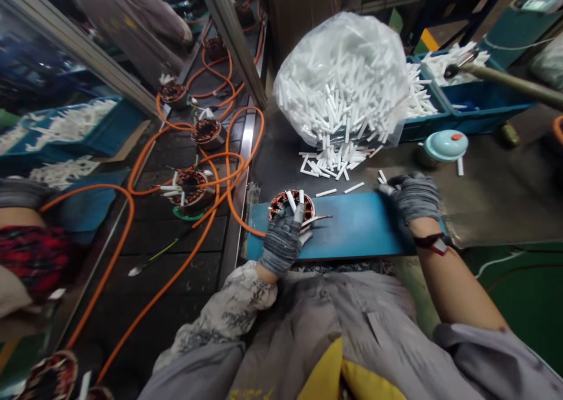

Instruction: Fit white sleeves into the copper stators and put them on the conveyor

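Note:
My left hand [282, 239], in a grey knitted glove, is wrapped round the near side of a motor stator [278, 202] with copper windings. Short white tubes [291, 200] stand up out of the stator by my fingers, and a thin lead points right from it. The stator sits at the left end of a blue board [356, 224]. Past the board's right end, my gloved right hand [416, 196] has its fingers curled down. A few white tubes [382, 177] are right at its fingertips; whether it grips any is hidden.
A clear bag [343, 77] spills white tubes onto the bench. Blue bins [488, 98] and a jar with a light-blue lid [446, 146] stand at right. On the left conveyor [200, 265] lie several stators [189, 187] and orange hoses [176, 282]. Another person's gloved hand [24, 193] is far left.

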A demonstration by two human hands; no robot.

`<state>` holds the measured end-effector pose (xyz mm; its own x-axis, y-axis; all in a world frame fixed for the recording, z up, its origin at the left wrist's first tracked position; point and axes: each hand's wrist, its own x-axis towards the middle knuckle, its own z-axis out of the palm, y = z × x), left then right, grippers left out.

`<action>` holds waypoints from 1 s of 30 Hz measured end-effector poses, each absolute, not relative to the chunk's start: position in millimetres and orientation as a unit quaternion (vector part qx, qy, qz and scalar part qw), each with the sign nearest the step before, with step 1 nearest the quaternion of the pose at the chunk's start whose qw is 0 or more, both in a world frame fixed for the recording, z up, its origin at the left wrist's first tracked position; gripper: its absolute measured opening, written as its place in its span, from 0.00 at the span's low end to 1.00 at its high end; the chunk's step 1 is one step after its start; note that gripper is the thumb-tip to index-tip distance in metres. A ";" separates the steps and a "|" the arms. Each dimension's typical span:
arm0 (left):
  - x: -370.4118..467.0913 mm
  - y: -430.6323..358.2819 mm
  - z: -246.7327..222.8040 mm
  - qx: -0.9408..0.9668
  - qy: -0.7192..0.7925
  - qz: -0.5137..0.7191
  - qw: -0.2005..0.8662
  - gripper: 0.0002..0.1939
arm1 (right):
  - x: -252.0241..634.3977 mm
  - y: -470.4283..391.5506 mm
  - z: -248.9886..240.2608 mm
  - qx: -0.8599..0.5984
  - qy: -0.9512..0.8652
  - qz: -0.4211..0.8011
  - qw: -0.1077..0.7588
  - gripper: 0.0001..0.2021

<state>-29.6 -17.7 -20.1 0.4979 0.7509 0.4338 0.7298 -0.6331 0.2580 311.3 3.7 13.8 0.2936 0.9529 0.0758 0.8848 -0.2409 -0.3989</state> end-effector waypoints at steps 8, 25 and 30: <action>-32.9 -20.9 -6.2 0.823 0.442 0.349 0.076 0.19 | 298.2 -25.5 17.0 -0.789 -0.569 0.040 0.228 0.15; -39.3 -22.4 -1.6 0.831 0.438 0.328 0.101 0.15 | 225.6 -27.9 24.9 -0.499 -0.645 0.380 0.436 0.11; -44.5 -22.2 1.2 0.848 0.404 0.321 0.118 0.15 | 205.5 -24.5 27.3 -0.487 -0.772 0.278 0.300 0.17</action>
